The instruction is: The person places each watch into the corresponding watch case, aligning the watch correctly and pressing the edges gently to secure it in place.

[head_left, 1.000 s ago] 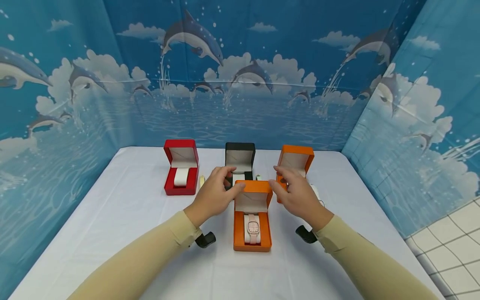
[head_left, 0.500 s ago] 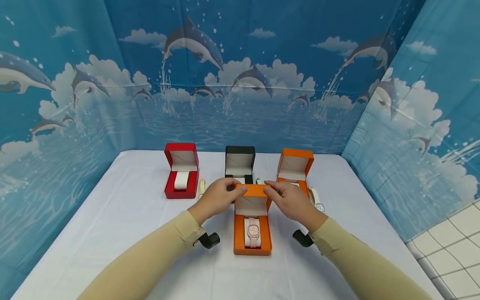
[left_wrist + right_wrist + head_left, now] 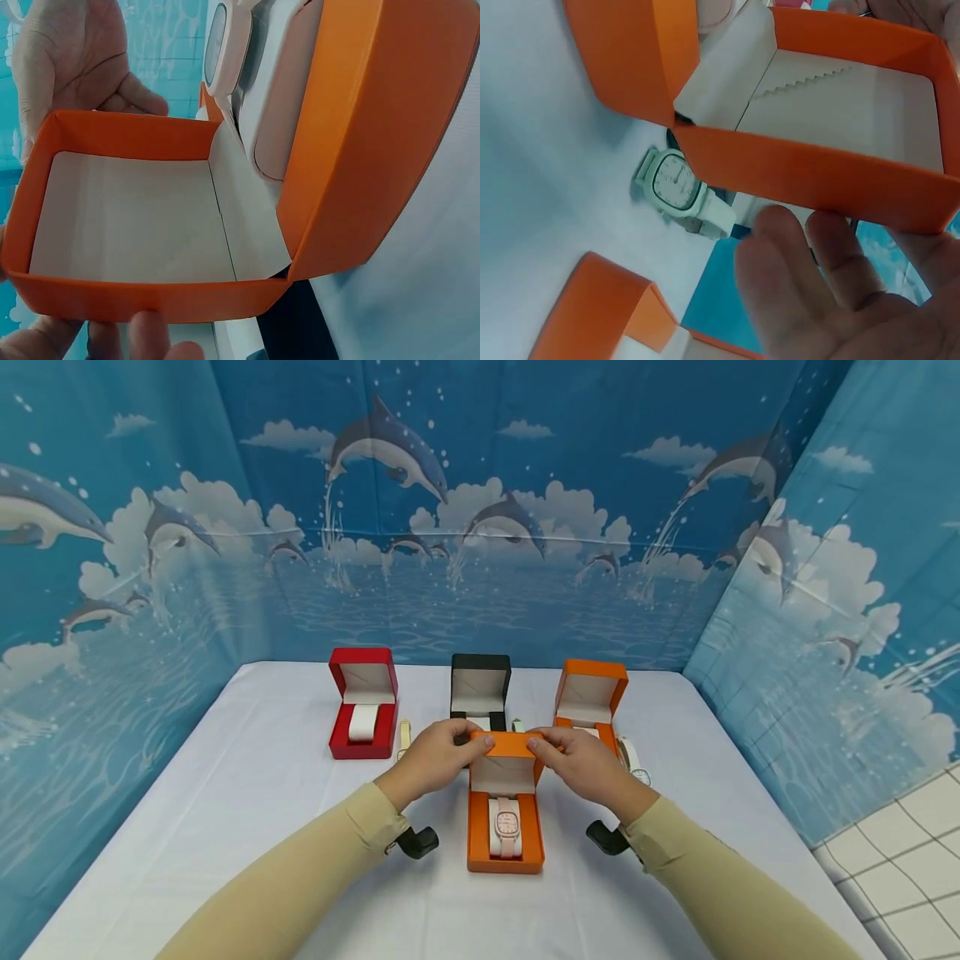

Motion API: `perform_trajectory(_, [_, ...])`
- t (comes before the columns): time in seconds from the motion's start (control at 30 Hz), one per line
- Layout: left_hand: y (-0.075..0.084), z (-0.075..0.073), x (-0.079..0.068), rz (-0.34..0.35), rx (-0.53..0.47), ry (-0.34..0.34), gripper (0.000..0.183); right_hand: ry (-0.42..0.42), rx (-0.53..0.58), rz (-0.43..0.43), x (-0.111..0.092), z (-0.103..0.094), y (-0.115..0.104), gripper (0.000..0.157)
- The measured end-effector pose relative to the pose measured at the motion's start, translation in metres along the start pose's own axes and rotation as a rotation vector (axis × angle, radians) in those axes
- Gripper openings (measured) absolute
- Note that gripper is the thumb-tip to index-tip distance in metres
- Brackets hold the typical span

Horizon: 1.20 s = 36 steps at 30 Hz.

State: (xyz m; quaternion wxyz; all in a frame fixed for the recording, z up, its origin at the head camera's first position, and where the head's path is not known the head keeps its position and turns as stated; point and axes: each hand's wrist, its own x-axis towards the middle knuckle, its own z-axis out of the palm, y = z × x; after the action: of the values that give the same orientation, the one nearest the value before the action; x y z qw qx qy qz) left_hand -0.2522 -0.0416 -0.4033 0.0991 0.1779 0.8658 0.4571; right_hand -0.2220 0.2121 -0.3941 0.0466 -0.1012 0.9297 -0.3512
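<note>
An open orange watch box (image 3: 476, 827) stands at the near middle of the table, its lid (image 3: 512, 744) raised. Inside, a pink watch (image 3: 507, 823) is wrapped round a white cushion. My left hand (image 3: 435, 756) pinches the lid's upper left corner, thumb on the front edge and fingers behind. At the upper right corner, my right hand (image 3: 588, 767) grips the same lid between thumb and fingers. The left wrist view shows the lid's pale lining (image 3: 127, 217) between the two hands. Seen from the right wrist, several right fingers (image 3: 836, 240) lie along the lid's outer side.
Behind stand an open red box (image 3: 339, 731), an open black box (image 3: 480, 662) and another open orange box (image 3: 592, 668). A gold watch (image 3: 405, 733) lies beside the red box, a pale green watch (image 3: 676, 180) near the black one. A white watch (image 3: 630, 756) lies at right.
Both hands have come inward onto the lid, and their fingers have folded against its upper corners. The box stays in place with its lid raised; the last half second shows hardly any motion.
</note>
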Motion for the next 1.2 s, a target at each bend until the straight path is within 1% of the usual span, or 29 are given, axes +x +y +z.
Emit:
perform_trajectory(0.1, [0.0005,0.0001,-0.0014,-0.004,0.003,0.007,0.033,-0.003,0.014,0.029,-0.0017,0.0013,-0.0016,0.052])
perform_trajectory(0.17, [0.0004,0.0006,-0.0022,-0.004,-0.002,0.018,0.033,0.005,0.022,0.029,-0.0027,0.0021,-0.0020,0.050])
perform_trajectory(0.4, [-0.0018,0.0036,-0.0028,0.016,-0.009,0.065,0.031,0.062,0.000,-0.052,-0.0021,0.0031,-0.0027,0.042])
perform_trajectory(0.77, [-0.0018,0.0056,0.0010,0.030,-0.003,0.105,0.032,0.084,-0.021,-0.061,0.0031,0.0026,-0.0021,0.038])
perform_trajectory(1.0, [-0.0021,0.0055,-0.0004,0.026,0.013,0.107,0.035,0.077,0.000,-0.060,0.0022,0.0025,-0.0010,0.040])
perform_trajectory(1.2, [-0.0022,0.0047,-0.0022,0.031,0.010,0.086,0.031,0.057,-0.001,-0.056,0.0004,0.0014,0.0003,0.046])
